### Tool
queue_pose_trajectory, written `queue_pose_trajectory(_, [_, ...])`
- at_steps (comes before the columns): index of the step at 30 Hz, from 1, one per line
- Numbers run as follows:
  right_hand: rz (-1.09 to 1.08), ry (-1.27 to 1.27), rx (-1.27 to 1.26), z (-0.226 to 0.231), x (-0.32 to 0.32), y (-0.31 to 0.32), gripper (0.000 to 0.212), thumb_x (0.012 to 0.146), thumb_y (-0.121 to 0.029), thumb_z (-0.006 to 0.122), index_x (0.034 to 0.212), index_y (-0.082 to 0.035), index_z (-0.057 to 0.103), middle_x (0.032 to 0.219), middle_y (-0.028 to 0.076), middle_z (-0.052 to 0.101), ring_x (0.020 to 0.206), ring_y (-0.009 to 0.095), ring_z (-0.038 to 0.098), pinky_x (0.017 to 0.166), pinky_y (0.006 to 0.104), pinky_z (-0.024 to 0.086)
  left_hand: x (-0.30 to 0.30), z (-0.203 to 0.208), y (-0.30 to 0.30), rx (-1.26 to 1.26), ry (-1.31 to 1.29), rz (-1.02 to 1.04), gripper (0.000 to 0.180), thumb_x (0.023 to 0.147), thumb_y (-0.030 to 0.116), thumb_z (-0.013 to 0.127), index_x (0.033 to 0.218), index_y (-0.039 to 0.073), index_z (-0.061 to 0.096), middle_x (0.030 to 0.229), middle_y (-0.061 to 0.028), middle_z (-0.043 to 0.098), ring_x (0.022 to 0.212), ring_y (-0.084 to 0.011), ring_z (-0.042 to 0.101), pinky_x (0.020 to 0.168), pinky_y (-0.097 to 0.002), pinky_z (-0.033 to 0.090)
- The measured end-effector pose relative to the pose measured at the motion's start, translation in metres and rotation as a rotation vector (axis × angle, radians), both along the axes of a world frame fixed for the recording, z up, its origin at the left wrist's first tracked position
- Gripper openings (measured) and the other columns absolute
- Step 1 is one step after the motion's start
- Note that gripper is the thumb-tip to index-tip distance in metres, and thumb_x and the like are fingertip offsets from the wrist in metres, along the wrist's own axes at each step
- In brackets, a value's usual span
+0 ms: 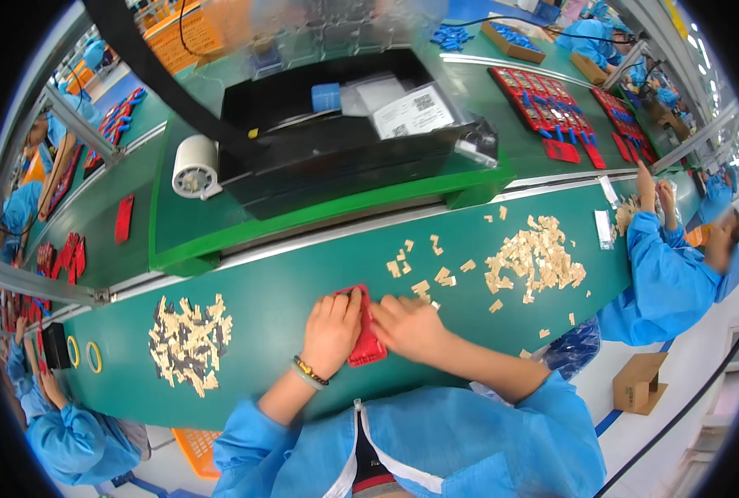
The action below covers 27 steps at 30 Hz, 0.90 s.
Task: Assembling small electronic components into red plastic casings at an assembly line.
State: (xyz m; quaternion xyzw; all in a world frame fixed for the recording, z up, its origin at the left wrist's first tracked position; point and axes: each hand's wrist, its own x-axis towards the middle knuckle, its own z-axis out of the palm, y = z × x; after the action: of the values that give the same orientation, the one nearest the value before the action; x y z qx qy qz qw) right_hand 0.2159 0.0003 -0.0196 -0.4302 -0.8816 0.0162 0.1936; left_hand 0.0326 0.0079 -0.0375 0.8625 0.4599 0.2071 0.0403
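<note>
A shallow red plastic casing (370,348) lies lengthwise on the green bench in front of me. My left hand (331,334) grips it from the left side, its fingers lying over the casing's far part. Over the right edge of the casing, my right hand (408,327) has its fingertips drawn together; whatever is between them is hidden. To the right spreads a heap of small tan pieces (539,259), with several strays (420,288) close beyond my right hand. On the left sits a mixed heap of tan and dark small pieces (188,342).
A black bin (319,166) with papers stands on a green-edged shelf beyond the bench, beside a white roll (196,168). Red casings (543,108) fill the conveyor at back right. Co-workers sit at the right (664,274) and left (75,444). Yellow tape rings (94,357) lie far left.
</note>
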Motion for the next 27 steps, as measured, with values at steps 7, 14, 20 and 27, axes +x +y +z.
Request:
queue_pose_trajectory(7, [0.277, 0.079, -0.041, -0.014, 0.007, -0.032, 0.022, 0.075, -0.026, 0.066, 0.089, -0.010, 0.060, 0.100, 0.005, 0.055, 0.074, 0.016, 0.057, 0.061, 0.0285, 0.049, 0.004, -0.001, 0.003, 0.070, 0.145, 0.005, 0.042, 0.077, 0.009, 0.057, 0.115, -0.009, 0.058, 0.089, -0.0104, 0.052, 0.084, -0.0252, 0.051, 0.075, -0.0344, 0.045])
queue_pose_trajectory(14, [0.326, 0.111, -0.037, -0.015, 0.031, -0.040, 0.020, 0.076, -0.022, 0.065, 0.089, -0.008, 0.061, 0.112, 0.005, 0.057, 0.081, 0.016, 0.058, 0.064, 0.0286, 0.049, -0.003, 0.014, -0.004, -0.033, 0.209, -0.035, 0.048, 0.078, 0.010, 0.061, 0.122, -0.006, 0.055, 0.105, -0.0147, 0.056, 0.093, -0.0285, 0.052, 0.082, -0.0380, 0.044])
queue_pose_trajectory(20, [-0.268, -0.031, 0.216, 0.041, 0.159, -0.015, 0.023, 0.066, -0.021, 0.073, 0.085, -0.014, 0.064, 0.090, 0.003, 0.068, 0.077, 0.021, 0.067, 0.061, 0.0319, 0.054, -0.140, -0.009, -0.053, -0.049, 0.009, 0.609, 0.067, 0.080, 0.011, 0.066, 0.139, -0.001, 0.039, 0.140, -0.0256, 0.039, 0.129, -0.0416, 0.037, 0.107, -0.0496, 0.029])
queue_pose_trajectory(27, [-0.515, 0.439, 0.082, 0.008, 0.264, 0.157, 0.067, 0.072, -0.003, 0.066, 0.136, -0.014, 0.048, 0.145, 0.009, 0.042, 0.131, 0.032, 0.043, 0.094, 0.0436, 0.045, -0.211, -0.031, -0.103, -0.059, 0.051, 0.972, 0.068, 0.079, 0.016, 0.070, 0.137, -0.002, 0.040, 0.143, -0.0280, 0.035, 0.132, -0.0435, 0.034, 0.109, -0.0513, 0.025])
